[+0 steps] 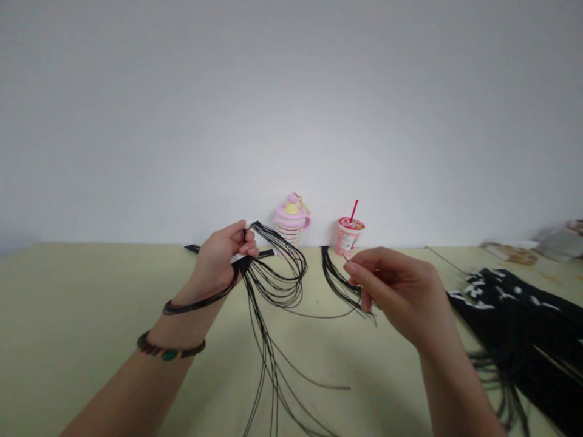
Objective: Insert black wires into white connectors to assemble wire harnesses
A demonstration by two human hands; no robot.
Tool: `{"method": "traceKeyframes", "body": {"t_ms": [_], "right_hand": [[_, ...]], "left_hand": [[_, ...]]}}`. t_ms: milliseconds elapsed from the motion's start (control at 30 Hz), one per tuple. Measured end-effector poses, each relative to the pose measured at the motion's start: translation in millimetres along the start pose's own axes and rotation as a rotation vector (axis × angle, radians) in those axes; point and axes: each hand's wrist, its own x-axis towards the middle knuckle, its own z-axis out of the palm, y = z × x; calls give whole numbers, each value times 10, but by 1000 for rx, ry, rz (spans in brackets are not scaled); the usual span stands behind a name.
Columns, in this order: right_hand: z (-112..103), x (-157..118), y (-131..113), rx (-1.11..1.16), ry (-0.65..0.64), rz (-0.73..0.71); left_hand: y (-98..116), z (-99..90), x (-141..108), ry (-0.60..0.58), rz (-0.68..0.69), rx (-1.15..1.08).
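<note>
Looping rightward and below, black wires are clamped in the left hand.

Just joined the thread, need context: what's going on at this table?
A person's left-hand grip holds a looped bundle of black cords, loose ends trailing down over the table. The right-hand grip is pinched, a thin dark strand showing at the fingertips; its source isn't clear. Another black bundle lies between the hands, and a black pile sits at the right.
</note>
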Motion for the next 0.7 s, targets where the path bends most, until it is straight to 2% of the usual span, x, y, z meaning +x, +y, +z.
{"method": "traceKeyframes", "body": {"t_ms": [67, 133, 267, 400, 533, 600, 700], "right_hand": [[-33, -12, 4, 88, -50, 23], [-96, -21, 21, 79, -36, -1], [-193, -26, 35, -65, 78, -158], [-143, -38, 2, -152, 223, -325], [-20, -78, -46, -42, 305, -210], [44, -99, -71, 82, 242, -157], [179, -101, -80, 283, -23, -73]], "left_hand": [[21, -5, 11, 14, 5, -8], [50, -14, 22, 35, 29, -14], [116, -32, 26, 58, 55, -33], [124, -26, 8, 43, 60, -46], [12, 38, -35, 29, 60, -16], [-75, 84, -73, -4, 37, 6], [-197, 150, -144, -57, 24, 56]]}}
